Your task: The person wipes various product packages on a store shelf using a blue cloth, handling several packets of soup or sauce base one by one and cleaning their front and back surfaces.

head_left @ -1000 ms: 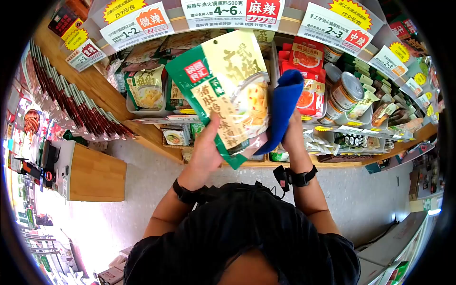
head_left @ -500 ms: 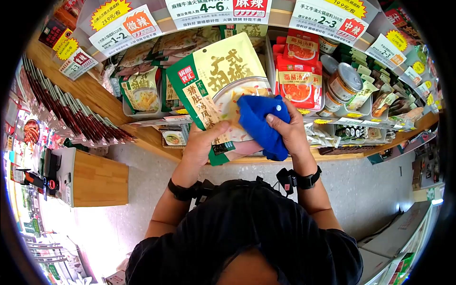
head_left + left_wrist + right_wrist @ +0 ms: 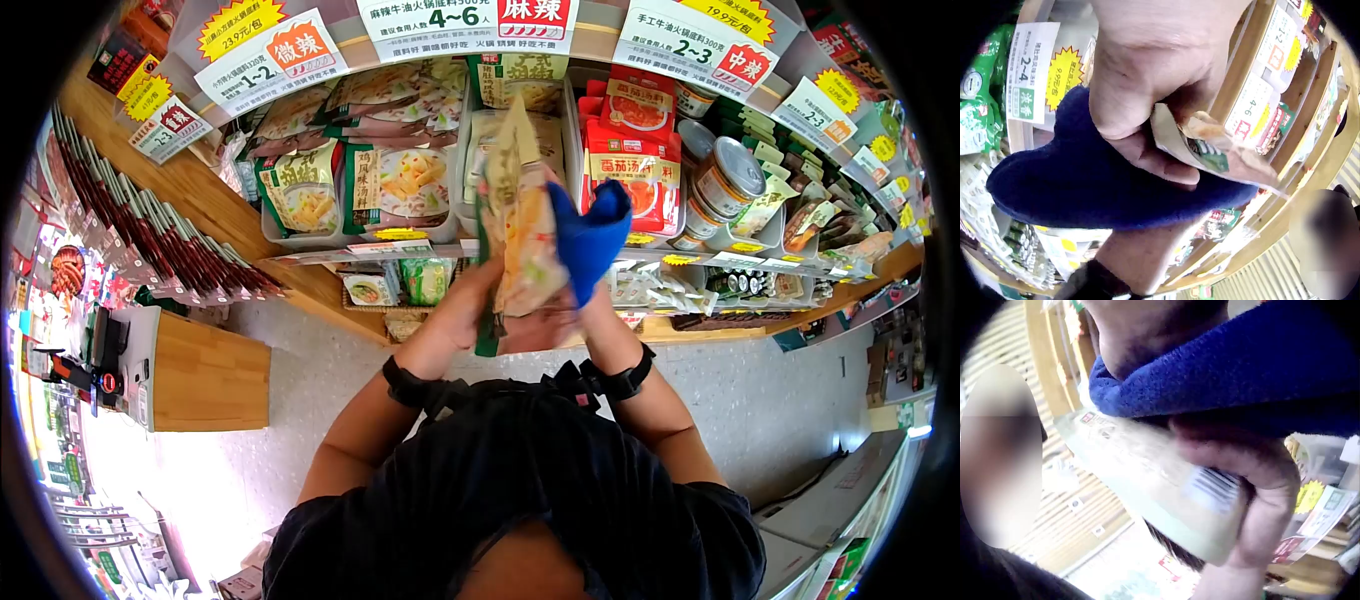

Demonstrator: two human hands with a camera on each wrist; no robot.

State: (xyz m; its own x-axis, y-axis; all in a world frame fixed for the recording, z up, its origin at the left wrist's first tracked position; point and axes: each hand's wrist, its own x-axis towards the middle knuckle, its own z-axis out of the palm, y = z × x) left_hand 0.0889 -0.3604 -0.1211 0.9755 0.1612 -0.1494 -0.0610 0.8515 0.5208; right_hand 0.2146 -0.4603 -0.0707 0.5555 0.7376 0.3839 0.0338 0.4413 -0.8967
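Note:
Turned nearly edge-on, a green and cream food packet (image 3: 525,235) stands between the hands, blurred in the head view. My left hand (image 3: 468,305) grips its lower left side; in the left wrist view that hand (image 3: 1160,81) has its fingers curled round the packet (image 3: 1210,150). A blue cloth (image 3: 590,240) hangs against the packet's right side, held by my right hand (image 3: 592,312), which it partly covers. The right wrist view has the packet's barcoded back (image 3: 1160,475), my left thumb and fingers (image 3: 1254,475) gripping it, and the cloth (image 3: 1229,369) over my right hand (image 3: 1160,331).
Ahead, shelf bins hold more packets (image 3: 400,185), red packets (image 3: 630,170) and stacked cans (image 3: 727,180). Price cards (image 3: 275,55) line the shelf edge above. Dark red packets (image 3: 150,215) stand in a row at left, near a wooden counter (image 3: 210,370).
The packet has turned from facing the camera to nearly edge-on, its lower end nearer the body. The right hand and cloth have moved from the packet's front to its right side.

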